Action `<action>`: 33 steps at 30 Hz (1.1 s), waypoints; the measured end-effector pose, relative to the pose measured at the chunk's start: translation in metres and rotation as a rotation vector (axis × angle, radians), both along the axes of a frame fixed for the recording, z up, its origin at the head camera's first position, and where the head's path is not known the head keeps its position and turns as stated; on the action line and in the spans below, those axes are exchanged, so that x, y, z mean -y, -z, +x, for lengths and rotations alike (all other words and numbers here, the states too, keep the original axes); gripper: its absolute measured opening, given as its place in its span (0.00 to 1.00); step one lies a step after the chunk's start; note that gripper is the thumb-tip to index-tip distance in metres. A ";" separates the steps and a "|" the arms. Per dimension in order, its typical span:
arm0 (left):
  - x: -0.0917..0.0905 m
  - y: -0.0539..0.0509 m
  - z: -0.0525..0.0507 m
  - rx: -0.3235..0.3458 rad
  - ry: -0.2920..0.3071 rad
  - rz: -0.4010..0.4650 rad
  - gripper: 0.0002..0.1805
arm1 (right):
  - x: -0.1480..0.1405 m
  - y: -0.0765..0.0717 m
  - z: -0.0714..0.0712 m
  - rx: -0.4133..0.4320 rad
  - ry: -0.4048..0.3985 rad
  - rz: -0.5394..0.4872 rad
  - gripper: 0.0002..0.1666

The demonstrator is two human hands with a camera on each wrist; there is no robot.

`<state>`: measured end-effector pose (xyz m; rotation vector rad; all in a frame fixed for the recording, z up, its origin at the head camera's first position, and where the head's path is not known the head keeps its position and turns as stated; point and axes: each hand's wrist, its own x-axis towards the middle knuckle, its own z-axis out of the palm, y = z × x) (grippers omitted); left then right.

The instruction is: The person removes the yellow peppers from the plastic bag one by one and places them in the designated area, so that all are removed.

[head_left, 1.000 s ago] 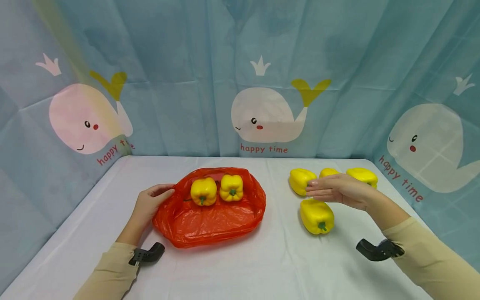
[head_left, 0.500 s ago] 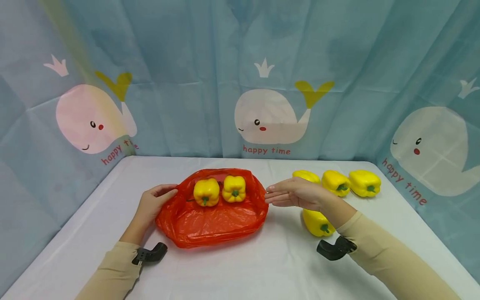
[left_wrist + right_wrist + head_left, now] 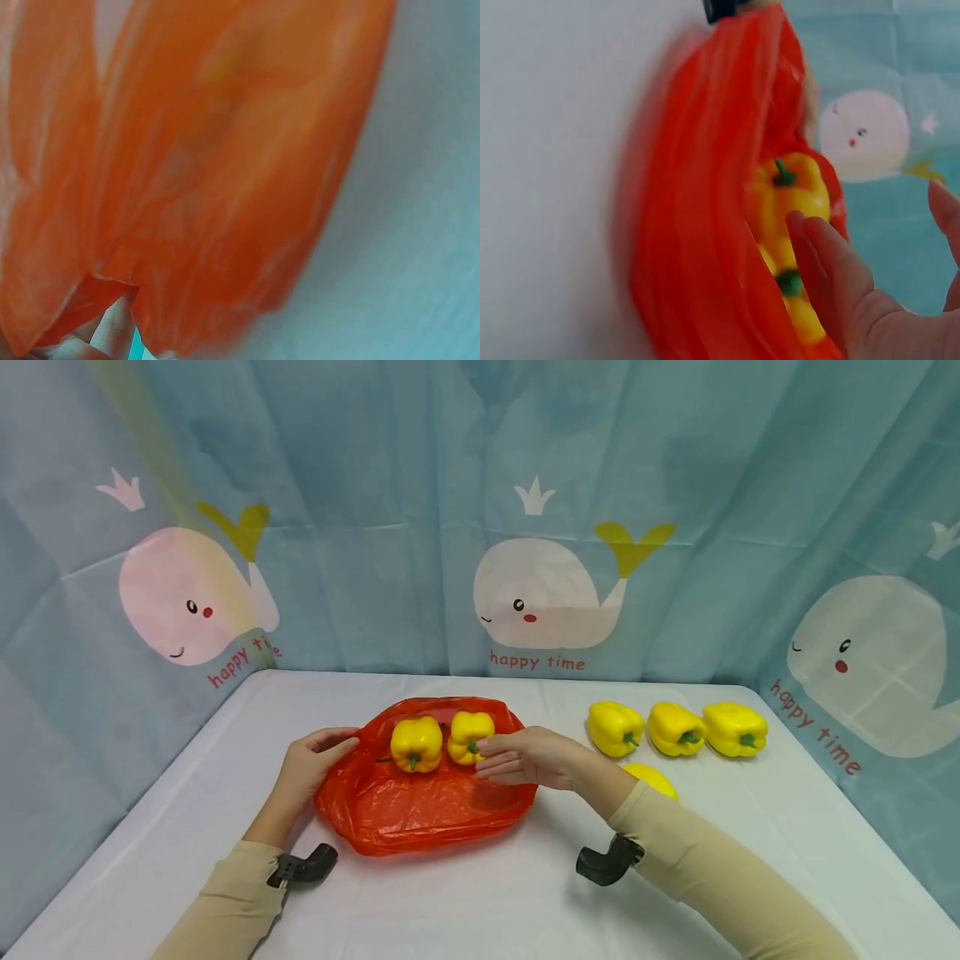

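Note:
A red plastic bag (image 3: 420, 806) lies spread open with two yellow bell peppers inside, one on the left (image 3: 416, 744) and one on the right (image 3: 470, 732). My left hand (image 3: 306, 777) pinches the bag's left rim; in the left wrist view the bag (image 3: 217, 172) hides most of that hand's fingers (image 3: 114, 328). Over the bag's right side, my right hand (image 3: 536, 758) is held with fingers extended, partly covering the right pepper. The right wrist view shows this hand (image 3: 877, 300) empty, thumb apart, beside the peppers (image 3: 799, 191) in the bag.
Three yellow peppers (image 3: 615, 728) (image 3: 676, 728) (image 3: 735, 729) stand in a row at the back right of the white table (image 3: 480, 910). Another pepper (image 3: 651, 779) is partly hidden behind my right forearm. A blue whale-print curtain (image 3: 390, 602) surrounds the table's back and sides.
My right hand has moved left from the loose peppers to above the bag's right side, fingers still extended. My left hand keeps its hold on the rim; the view has shifted slightly.

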<state>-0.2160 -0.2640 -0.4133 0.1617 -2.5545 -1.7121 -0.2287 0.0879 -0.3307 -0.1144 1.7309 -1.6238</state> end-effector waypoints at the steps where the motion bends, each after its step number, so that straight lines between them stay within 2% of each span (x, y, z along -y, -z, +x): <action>1: 0.000 0.000 0.000 0.000 0.000 0.000 0.32 | 0.004 0.002 0.000 0.000 0.004 0.003 0.30; 7: 0.000 0.001 -0.001 0.001 -0.003 0.000 0.32 | 0.026 0.014 0.003 0.039 0.035 -0.018 0.29; 13: 0.000 0.001 -0.001 0.009 -0.006 0.002 0.32 | 0.043 0.021 0.002 0.079 0.094 -0.050 0.35; 25: 0.000 0.000 -0.001 0.008 -0.005 -0.002 0.32 | 0.071 0.031 0.006 0.194 0.261 -0.107 0.41; 33: -0.001 0.000 -0.001 0.005 -0.004 -0.007 0.32 | 0.087 0.039 0.009 0.253 0.391 -0.220 0.47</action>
